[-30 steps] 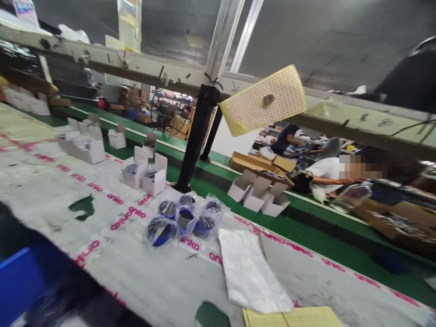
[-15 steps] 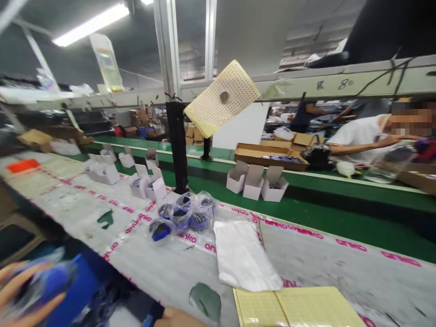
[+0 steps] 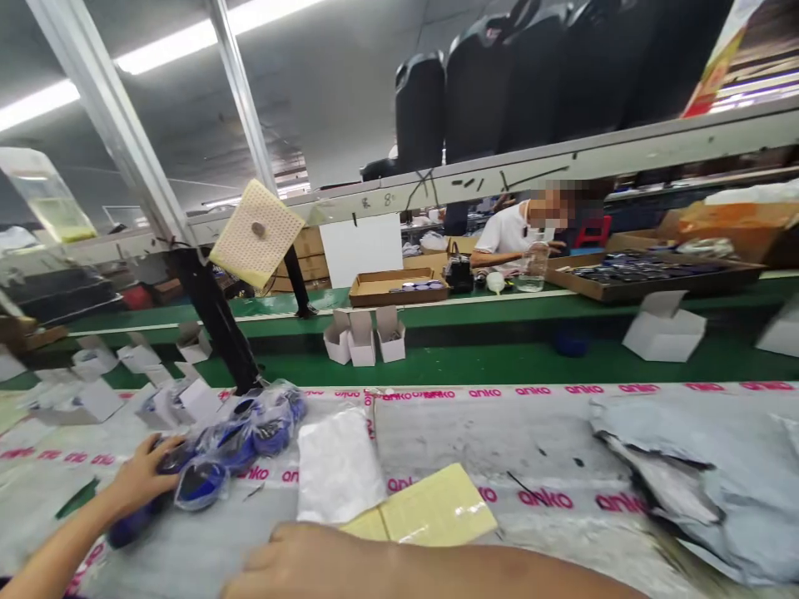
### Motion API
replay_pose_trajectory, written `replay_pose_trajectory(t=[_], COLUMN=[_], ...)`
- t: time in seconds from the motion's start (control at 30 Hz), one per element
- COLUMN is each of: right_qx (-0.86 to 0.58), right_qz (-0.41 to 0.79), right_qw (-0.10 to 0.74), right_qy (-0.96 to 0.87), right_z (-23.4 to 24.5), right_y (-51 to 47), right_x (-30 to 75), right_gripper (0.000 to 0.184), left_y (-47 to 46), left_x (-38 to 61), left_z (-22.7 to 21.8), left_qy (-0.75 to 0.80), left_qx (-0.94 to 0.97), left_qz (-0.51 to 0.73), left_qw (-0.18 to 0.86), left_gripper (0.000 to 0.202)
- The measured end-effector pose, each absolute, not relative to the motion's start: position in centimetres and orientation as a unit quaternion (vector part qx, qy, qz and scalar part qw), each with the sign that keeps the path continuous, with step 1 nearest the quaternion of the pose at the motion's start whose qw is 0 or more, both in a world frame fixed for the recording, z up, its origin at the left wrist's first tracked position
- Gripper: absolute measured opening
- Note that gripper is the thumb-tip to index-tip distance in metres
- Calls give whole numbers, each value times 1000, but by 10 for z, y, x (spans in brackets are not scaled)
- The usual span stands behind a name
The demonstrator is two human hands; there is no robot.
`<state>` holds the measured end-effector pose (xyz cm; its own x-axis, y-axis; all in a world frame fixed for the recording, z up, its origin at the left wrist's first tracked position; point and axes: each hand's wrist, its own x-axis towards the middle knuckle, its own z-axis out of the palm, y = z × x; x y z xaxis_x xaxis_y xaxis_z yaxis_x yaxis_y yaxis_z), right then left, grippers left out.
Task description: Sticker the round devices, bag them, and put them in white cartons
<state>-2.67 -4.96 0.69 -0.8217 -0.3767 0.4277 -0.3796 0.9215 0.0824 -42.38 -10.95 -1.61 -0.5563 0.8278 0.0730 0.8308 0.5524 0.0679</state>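
Note:
Several blue rolls in clear bags [image 3: 250,428] lie in a pile on the taped worktable [image 3: 499,441] at the left. My left hand [image 3: 141,481] rests on the near end of the pile, fingers curled over one bagged blue roll [image 3: 134,522]. My right hand [image 3: 284,559] and forearm lie across the bottom of the view, blurred, close to a stack of white bags [image 3: 337,466] and yellow sheets [image 3: 437,512]. Its fingers do not show.
Open white boxes [image 3: 365,337] stand on the green belt [image 3: 499,362] behind, with more at the left [image 3: 93,399] and right [image 3: 665,333]. A black post [image 3: 215,320] rises by the pile. Crumpled grey bags [image 3: 705,466] lie right. A person [image 3: 512,229] works opposite.
The view has swung right and upward. My left hand, which was raised with a blue bagged roll near the blue bin, has come down onto the pile. My right forearm has moved into view.

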Motion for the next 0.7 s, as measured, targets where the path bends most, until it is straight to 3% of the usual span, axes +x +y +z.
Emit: replay_pose_trajectory(t=[0.1, 0.23, 0.43, 0.63, 0.7], right_qx=[122, 64, 48, 21, 32], right_qz=[-11, 43, 146, 64, 56], right_qw=[240, 195, 194, 126, 101], right_qy=[-963, -978, -969, -990, -993], right_z=[26, 44, 56, 69, 66], right_y=[-34, -21, 3, 17, 20], right_x=[26, 67, 48, -22, -41], right_gripper=[10, 7, 22, 11, 12], left_y=[-109, -125, -163, -197, -200], left_x=[-406, -365, -345, -329, -333], left_z=[-8, 9, 22, -11, -33], left_qy=[-883, -855, -856, -860, -856], left_qx=[-464, -479, -434, -317, -332], left_qz=[-61, -196, -280, -399, -395], left_qw=[36, 21, 18, -27, -11], left_gripper=[63, 68, 77, 106, 105])
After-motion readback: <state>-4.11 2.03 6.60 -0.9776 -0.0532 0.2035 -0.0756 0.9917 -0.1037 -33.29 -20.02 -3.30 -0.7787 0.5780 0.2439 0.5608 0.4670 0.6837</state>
